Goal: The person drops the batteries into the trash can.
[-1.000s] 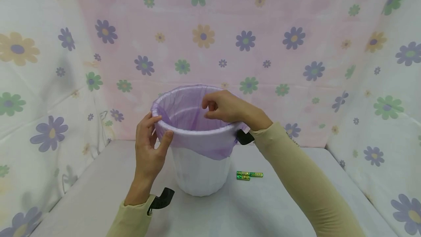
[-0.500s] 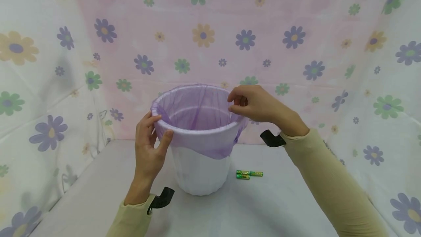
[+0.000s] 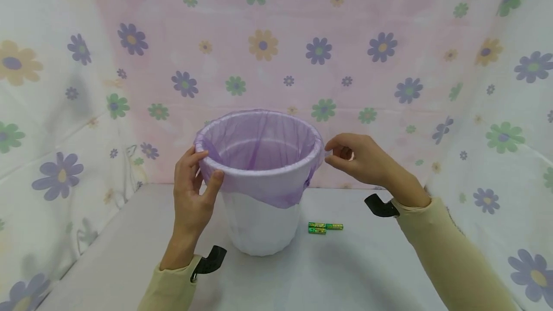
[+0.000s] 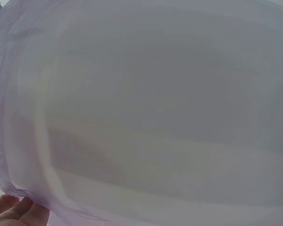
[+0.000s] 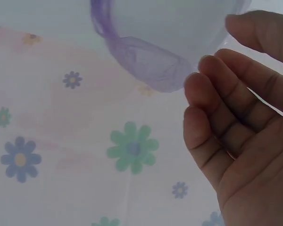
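Note:
A white trash can (image 3: 261, 227) stands upright on the table, fitted with a thin purple trash bag (image 3: 276, 195) folded outward over its rim. My left hand (image 3: 192, 200) holds the can's left side, fingers over the rim and thumb on the outer front. In the left wrist view, the can's wall (image 4: 160, 94) fills nearly everything, with some fingertips (image 4: 23, 212) at the lower left. My right hand (image 3: 363, 160) is just right of the rim, fingers bent, holding nothing. Its thumb stands apart from the fingers in the right wrist view, close to the bag's loose edge (image 5: 155, 66).
Three green and gold batteries (image 3: 324, 227) lie on the white-covered table (image 3: 367, 263) to the right of the can. Flower-patterned cloth (image 3: 382, 47) encloses the back and both sides.
My right hand has come out from over the can's opening, moving right past the rim. The left hand keeps its place on the can, and the view has shifted slightly.

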The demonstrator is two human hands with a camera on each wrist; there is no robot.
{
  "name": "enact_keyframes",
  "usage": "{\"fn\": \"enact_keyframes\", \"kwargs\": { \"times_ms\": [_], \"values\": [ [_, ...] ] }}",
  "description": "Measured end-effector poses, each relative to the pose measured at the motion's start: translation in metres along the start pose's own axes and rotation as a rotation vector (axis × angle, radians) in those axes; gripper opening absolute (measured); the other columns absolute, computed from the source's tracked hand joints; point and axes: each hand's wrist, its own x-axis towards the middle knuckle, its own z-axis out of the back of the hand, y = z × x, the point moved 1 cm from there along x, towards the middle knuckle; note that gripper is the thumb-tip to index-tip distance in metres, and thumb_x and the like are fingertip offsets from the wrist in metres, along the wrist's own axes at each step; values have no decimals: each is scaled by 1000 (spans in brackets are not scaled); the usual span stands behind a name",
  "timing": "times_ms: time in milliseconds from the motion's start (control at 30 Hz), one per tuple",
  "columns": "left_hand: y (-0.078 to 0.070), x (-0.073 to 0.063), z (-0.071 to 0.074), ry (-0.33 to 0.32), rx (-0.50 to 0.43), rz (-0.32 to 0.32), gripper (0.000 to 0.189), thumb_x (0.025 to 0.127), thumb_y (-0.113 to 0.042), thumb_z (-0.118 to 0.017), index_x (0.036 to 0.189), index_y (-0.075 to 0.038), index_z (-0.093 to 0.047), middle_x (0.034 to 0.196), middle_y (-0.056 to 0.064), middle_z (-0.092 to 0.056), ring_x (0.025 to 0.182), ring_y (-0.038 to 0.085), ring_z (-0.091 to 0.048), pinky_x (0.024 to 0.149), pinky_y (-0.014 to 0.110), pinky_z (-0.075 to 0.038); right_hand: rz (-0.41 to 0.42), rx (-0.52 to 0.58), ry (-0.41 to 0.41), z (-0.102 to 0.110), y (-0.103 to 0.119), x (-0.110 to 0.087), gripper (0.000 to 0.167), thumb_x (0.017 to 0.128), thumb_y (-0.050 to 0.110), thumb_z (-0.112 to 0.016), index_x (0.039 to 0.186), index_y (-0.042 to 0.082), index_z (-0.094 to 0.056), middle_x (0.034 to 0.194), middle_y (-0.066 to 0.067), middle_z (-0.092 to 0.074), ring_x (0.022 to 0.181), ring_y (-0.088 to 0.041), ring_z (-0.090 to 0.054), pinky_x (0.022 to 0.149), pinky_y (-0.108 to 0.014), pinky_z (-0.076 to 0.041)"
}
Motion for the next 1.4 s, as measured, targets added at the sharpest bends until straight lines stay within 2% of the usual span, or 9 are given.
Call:
{"fn": "enact_keyframes", "kwargs": {
  "times_ms": [167, 267, 400, 500, 700, 900, 1200, 1400],
  "values": [
    [2, 0, 1, 3, -4, -2, 49, 84, -1, -67, 130, -3, -49, 146, 8, -34, 131, 28, -40, 106, 39, -37, -21, 37, -32, -12, -13, -18, 13, 86, 10, -68, 99, 8, -67, 79, 6, -59, 72, -10, -54, 64, -24, -51],
    [-4, -1, 1, 1, -5, -3, 48, 84, 0, -66, 129, 0, -49, 145, 11, -33, 130, 31, -40, 106, 40, -37, -55, 44, -1, -23, -22, -29, 12, 87, 11, -68, 98, 9, -66, 79, 7, -58, 72, -10, -53, 64, -25, -50],
    [-3, 0, 1, -1, 0, -9, 48, 84, 1, -65, 129, 1, -48, 145, 13, -34, 130, 32, -41, 105, 40, -37, -106, 48, 45, -42, -32, -43, 12, 87, 14, -69, 99, 10, -66, 79, 8, -58, 71, -9, -53, 63, -25, -50],
    [4, 0, 2, -3, 0, -15, 50, 83, 0, -67, 129, 0, -49, 145, 11, -34, 130, 30, -41, 105, 41, -37, -129, 79, 78, -62, -40, -52, 12, 88, 16, -69, 99, 11, -66, 79, 9, -57, 70, -9, -53, 62, -24, -50],
    [2, -1, 3, -2, -1, -4, 49, 84, 0, -66, 130, -1, -49, 145, 9, -34, 131, 30, -41, 106, 40, -37, -149, 144, 149, -100, -53, -68, 13, 88, 19, -68, 99, 12, -66, 81, 9, -57, 71, -9, -52, 62, -24, -49],
    [3, 0, 3, -4, -4, -13, 50, 83, 1, -66, 130, 0, -48, 145, 12, -33, 131, 32, -40, 106, 42, -36, -174, 135, 201, -127, -59, -76, 14, 87, 20, -70, 99, 14, -65, 82, 11, -57, 74, -7, -51, 64, -24, -48],
    [2, 0, 1, 5, -7, -6, 50, 84, -1, -67, 130, -3, -49, 145, 8, -34, 131, 29, -40, 106, 40, -37, -270, 89, 284, -157, -66, -83, 37, 83, 35, -74, 106, 8, -64, 90, 5, -59, 84, -17, -55, 72, -31, -48],
    [2, -1, 1, 11, -10, -1, 50, 84, -3, -66, 131, -5, -49, 146, 7, -34, 131, 28, -40, 106, 40, -36, -312, 43, 326, -172, -72, -88, 47, 78, 41, -76, 110, 9, -63, 95, 3, -59, 87, -14, -55, 78, -37, -49]
  ]
}}
